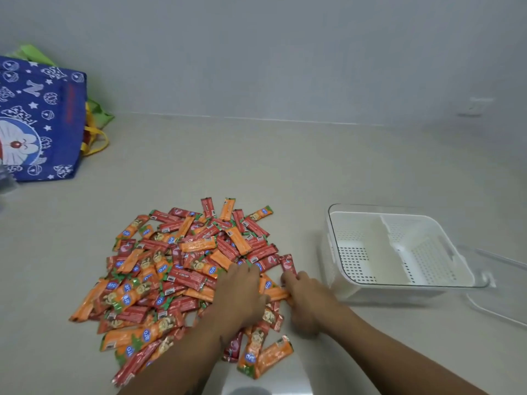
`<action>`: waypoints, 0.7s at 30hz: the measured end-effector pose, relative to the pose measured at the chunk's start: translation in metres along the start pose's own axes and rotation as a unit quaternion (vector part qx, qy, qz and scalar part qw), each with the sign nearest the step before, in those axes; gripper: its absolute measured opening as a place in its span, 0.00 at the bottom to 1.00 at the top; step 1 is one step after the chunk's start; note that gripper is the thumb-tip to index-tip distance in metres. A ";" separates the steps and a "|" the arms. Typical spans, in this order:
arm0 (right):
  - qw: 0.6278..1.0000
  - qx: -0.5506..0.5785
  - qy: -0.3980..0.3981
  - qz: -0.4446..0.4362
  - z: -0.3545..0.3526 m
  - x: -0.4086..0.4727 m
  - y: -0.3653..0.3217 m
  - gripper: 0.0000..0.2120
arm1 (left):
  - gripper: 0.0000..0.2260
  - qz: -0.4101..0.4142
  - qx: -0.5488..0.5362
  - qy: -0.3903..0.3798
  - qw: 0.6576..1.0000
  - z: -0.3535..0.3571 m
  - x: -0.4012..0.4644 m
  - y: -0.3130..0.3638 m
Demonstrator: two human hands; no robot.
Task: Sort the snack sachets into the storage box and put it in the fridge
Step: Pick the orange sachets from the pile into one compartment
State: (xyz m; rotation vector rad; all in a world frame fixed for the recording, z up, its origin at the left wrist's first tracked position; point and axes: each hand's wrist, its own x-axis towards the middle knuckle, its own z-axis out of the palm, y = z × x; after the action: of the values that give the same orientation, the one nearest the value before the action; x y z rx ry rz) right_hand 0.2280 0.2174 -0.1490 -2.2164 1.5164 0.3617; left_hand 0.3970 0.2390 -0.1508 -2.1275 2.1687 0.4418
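While both hands work at the near right edge of the pile of snack sachets [182,269], the storage box [399,289] stands empty on the desk [285,166] just to the right, its white perforated basket split by a divider into two compartments. The right hand [302,300] pinches a red sachet [288,263] at its lower end and seems to clutch orange ones beneath. The left hand [242,292] lies on the heap with fingers bent; whether it grasps anything I cannot tell. Sorting has barely begun, I judge. Best to gather one colour at a time, line the sachets up lengthwise and lay each colour in its own compartment. Loose foil slips, so small bunches should carry better. A blue printed bag [40,121] sits far left.
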 end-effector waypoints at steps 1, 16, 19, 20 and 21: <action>1.000 0.002 0.003 0.001 0.001 0.000 0.002 0.25 | 0.25 -0.005 0.001 -0.004 1.000 0.001 0.000 0.004; 0.978 0.101 0.141 -0.113 0.007 0.004 -0.014 0.23 | 0.11 -0.107 -0.469 0.187 0.857 -0.015 -0.005 -0.017; 0.980 0.075 0.126 -0.131 0.018 0.002 -0.008 0.24 | 0.09 -0.075 -0.400 0.218 0.887 -0.019 -0.006 -0.031; 0.982 0.069 0.123 -0.128 0.021 0.002 -0.007 0.24 | 0.09 -0.062 -0.374 0.215 0.900 -0.021 -0.007 -0.035; 0.982 0.063 0.123 -0.125 0.023 0.003 -0.006 0.24 | 0.09 -0.052 -0.346 0.208 0.913 -0.022 -0.008 -0.040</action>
State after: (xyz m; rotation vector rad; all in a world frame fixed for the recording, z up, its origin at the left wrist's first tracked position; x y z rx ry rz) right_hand 0.2355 0.2282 -0.1690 -2.3808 1.3108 -0.0878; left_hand 0.4402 0.2416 -0.1343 -2.9210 2.3233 0.9417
